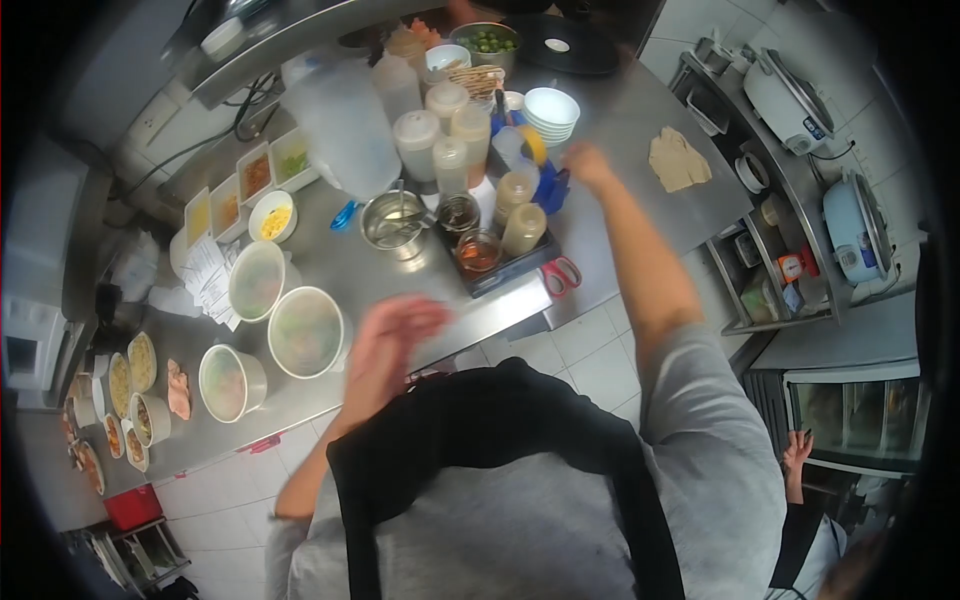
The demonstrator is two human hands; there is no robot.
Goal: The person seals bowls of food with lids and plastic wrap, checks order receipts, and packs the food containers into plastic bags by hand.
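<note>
White bowls point(551, 115) stand just beyond our nearer right hand point(587, 166), whose grip we cannot tell; our left hand point(392, 338), open, hangs near a tub point(305, 333).

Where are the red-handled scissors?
Head view, just right of centre: the scissors lie by the counter's front edge, immediately right of the black tray.

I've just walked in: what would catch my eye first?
Probably the large, cloudy plastic bag at the back of the steel counter. Further right stands a stack of round white bowls, and three round white tubs with cloudy tops cluster to the left. Red-handled scissors lie near the front edge.
</note>
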